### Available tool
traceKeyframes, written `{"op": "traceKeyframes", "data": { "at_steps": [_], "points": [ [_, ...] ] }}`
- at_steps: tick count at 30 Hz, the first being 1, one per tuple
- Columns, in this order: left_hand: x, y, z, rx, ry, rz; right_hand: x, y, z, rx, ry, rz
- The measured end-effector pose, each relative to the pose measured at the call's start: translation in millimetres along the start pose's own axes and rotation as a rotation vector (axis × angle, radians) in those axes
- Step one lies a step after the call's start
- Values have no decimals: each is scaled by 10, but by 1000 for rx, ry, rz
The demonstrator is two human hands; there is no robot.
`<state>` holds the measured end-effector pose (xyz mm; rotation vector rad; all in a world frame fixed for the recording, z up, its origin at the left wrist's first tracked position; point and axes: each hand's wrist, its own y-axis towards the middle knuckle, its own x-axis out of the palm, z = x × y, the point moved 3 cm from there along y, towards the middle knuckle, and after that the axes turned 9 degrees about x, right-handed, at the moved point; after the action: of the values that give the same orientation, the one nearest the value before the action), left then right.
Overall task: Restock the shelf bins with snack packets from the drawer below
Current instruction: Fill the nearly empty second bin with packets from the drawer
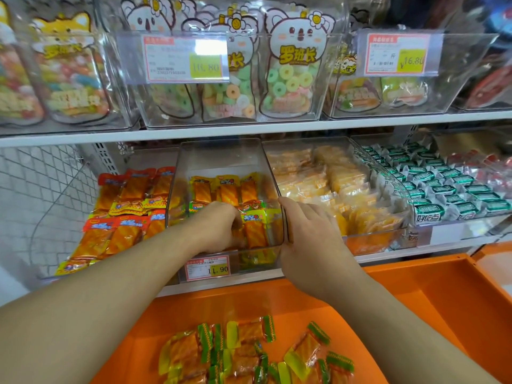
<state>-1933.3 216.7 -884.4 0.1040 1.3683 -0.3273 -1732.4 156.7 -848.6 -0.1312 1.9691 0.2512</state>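
The person's left hand [221, 225] reached down into the clear plastic shelf bin [227, 162] on the lower white shelf [388, 259], its fingers curled among the orange-and-yellow snack packets [250, 223] lying there; whether they pinched a packet could not be told. The right hand [307, 245] gripped the bin's right front corner, fingers [288, 206] hooked over the rim and thumb down the outside. A red-bordered price tag [207, 268] sat on the bin's front. Below, the open orange drawer [415, 295] held a loose heap of green-edged orange packets [249, 353]. Left of the bin, red-topped orange packets [124, 212] lay stacked on the shelf; to its right stood a clear bin of pale yellow packets [327, 184], then green-and-white wrapped snacks [443, 187].
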Motion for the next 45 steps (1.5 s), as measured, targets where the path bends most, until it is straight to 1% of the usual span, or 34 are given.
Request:
{"op": "traceKeyframes", "data": {
  "at_steps": [7,10,13,18,22,25,27,29,31,33,36,38,40,42,45],
  "points": [
    [101,65,-46,30,-12,-33,10,18,1,3,7,7],
    [101,62,-53,61,21,-42,11,22,-5,7,4,10],
    [88,53,-56,45,54,-58,2,16,-6,6,5,10],
    [56,0,-77,19,-104,-58,-7,5,10,1,12,4],
    [11,-8,-76,-3,-106,2,-16,-2,5,2,18,6],
    [10,15,-7,106,-197,20,-5,8,7,-1,18,6],
    [66,43,29,158,-223,-45,5,11,12,0,15,8],
    [133,89,27,154,-179,-111,14,16,15,0,10,9],
    [168,129,19,151,-123,-145,25,26,21,1,11,9],
    [180,161,8,173,-114,-130,26,32,23,-4,12,14],
    [175,174,5,201,-124,-56,17,25,23,0,13,11],
    [158,147,5,167,-154,-8,6,20,24,1,17,11],
    [106,102,-20,97,-195,13,3,23,25,-2,24,12],
    [50,59,-62,50,-166,-10,6,28,33,-7,28,12],
    [25,6,-114,8,-50,-75,12,27,45,-4,36,9]
  ]
}}
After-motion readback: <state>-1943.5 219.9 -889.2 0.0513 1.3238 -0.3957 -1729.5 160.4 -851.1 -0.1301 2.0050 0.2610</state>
